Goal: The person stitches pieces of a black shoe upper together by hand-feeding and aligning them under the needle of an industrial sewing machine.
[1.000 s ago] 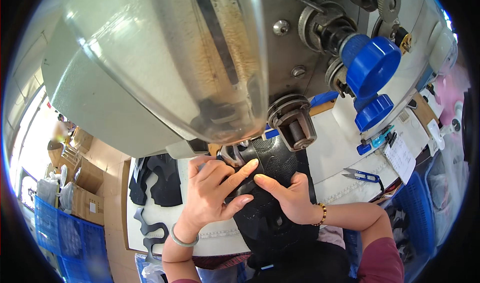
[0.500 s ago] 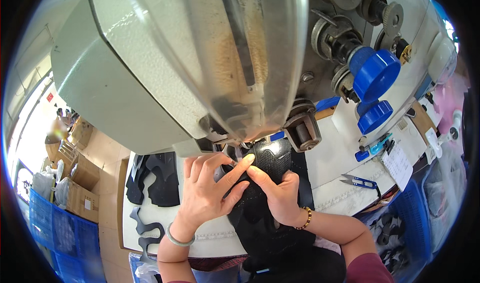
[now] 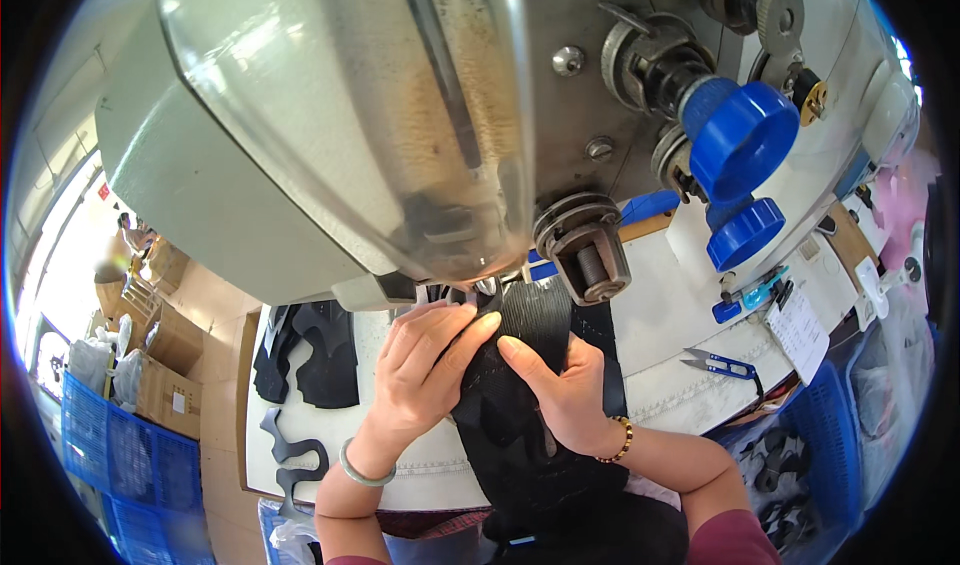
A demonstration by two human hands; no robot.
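Below the needle area [image 3: 487,286] of a large pale sewing machine [image 3: 240,175] lies a black textured material piece [image 3: 536,317], seemingly a shoe upper. My left hand [image 3: 412,373], with a pale bangle at the wrist, pinches the folded left edge close to the needle. My right hand [image 3: 572,393], wearing a beaded bracelet, grips the piece from the right, thumb on top and the other fingers partly hidden. The rest of the black material hangs toward me over the table's near edge. Fingertips of both hands are close together but apart.
Black cut pieces [image 3: 328,360] and a wavy grey strip [image 3: 290,450] lie at the left. Blue-handled thread snips [image 3: 720,365] and a written paper sheet [image 3: 797,330] rest at the right. Blue crates [image 3: 130,445] stand on the floor; a blue basket [image 3: 828,440] is at the right.
The black piece has turned, showing a ribbed surface beside the needle. My left fingers have drawn together on its edge, and my right thumb has shifted slightly. The view has moved a little.
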